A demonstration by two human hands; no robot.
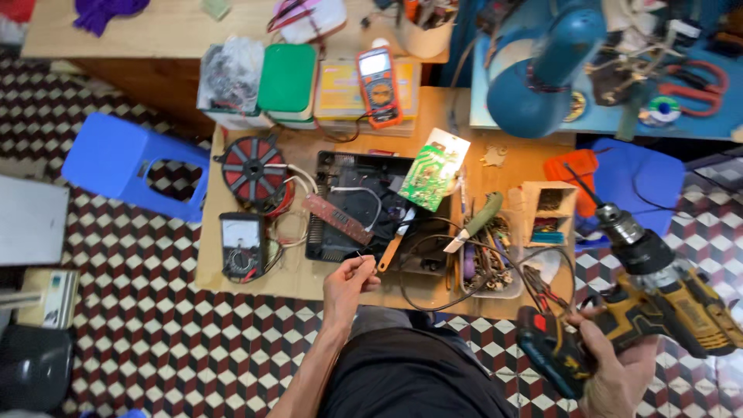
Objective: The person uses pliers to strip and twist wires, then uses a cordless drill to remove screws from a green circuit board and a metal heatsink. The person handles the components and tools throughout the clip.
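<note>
My left hand point(348, 282) is pinched on a small screw at the near edge of a low wooden table point(232, 275), just in front of an opened black appliance base point(364, 209). My right hand point(619, 364) grips a yellow and black cordless drill point(650, 302) by its handle, off the table's right corner, with the chuck and thin bit pointing up and away. A green circuit board point(432, 174) leans on the black base. A long brown board point(337, 219) lies across the base. A screwdriver with an orange handle point(393, 248) rests at its front edge.
A red coil disc point(254, 169) and an analog meter point(241, 244) lie left on the table. An orange multimeter point(378, 85), green box point(288, 77) and clear parts tray point(491, 263) stand around. A blue stool point(124, 162) sits left, a blue lamp point(542, 70) at the back right.
</note>
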